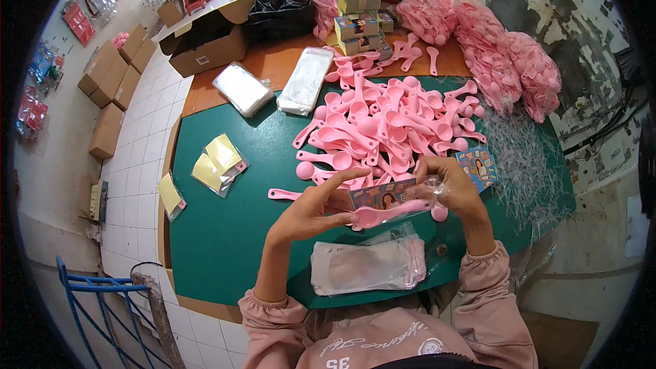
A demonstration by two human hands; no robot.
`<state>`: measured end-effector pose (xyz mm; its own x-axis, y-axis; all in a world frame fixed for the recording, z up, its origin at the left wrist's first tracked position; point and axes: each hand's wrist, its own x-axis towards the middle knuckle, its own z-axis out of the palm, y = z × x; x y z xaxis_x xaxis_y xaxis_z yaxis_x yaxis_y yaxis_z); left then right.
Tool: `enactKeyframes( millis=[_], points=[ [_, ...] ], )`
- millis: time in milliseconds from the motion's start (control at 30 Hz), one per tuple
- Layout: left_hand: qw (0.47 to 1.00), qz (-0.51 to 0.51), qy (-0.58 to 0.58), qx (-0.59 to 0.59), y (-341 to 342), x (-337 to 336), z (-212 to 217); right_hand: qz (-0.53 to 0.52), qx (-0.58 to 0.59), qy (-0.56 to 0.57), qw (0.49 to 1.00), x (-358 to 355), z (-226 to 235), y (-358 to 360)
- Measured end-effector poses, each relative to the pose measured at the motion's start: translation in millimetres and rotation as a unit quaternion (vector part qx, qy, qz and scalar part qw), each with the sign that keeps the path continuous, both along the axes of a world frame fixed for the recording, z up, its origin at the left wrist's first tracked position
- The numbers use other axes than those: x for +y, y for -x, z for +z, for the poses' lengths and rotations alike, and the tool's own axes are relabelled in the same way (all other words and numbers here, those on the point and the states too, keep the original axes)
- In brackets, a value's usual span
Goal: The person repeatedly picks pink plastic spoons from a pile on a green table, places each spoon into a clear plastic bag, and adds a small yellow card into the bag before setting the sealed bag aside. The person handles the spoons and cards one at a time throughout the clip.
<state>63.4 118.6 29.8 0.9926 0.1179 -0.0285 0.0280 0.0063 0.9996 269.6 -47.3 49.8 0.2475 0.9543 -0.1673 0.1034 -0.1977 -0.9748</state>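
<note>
A pink measuring spoon (372,216) and a printed card (384,196) are held up together over the table, with clear plastic film around them. My left hand (311,210) is at the spoon's bowl end, its thumb against the bowl and its index finger raised; its other fingers are partly hidden behind the card. My right hand (452,190) pinches the crinkled clear bag (434,188) near the handle end. Just beyond both hands lies a big heap of pink spoons (389,123). Between my forearms rests a stack of clear bags (365,264).
Beside my right hand lie printed cards (478,167) and a tangle of clear plastic strips (523,164). Packed spoons with yellow cards (220,164) sit at left. Farther back are bag stacks (305,80), an open cardboard box (208,44), card bundles (357,31) and bulging spoon sacks (488,55).
</note>
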Motion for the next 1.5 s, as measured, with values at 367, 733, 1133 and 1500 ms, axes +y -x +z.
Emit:
enactKeyframes(
  millis=[367, 733, 1133, 1500],
  points=[
    [0.948, 0.308, -0.057, 0.050, -9.4, -36.3, -22.0, -0.210, -0.261, -0.054, 0.941, 3.2, 17.7, 26.2],
    [0.961, 0.221, 0.151, 0.076, -6.6, -62.4, -31.8, -0.028, -0.289, -0.101, 0.952, -0.7, -6.2, 33.7],
    [0.941, 0.214, 0.249, 0.078, 21.8, -82.1, -21.8, 0.001, -0.094, 0.037, 0.995, 5.4, -27.3, 44.0],
    [0.951, 0.240, 0.186, 0.054, 31.9, -86.9, -31.6, 0.194, -0.411, -0.125, 0.882, -7.8, -9.9, 71.7]
  ],
)
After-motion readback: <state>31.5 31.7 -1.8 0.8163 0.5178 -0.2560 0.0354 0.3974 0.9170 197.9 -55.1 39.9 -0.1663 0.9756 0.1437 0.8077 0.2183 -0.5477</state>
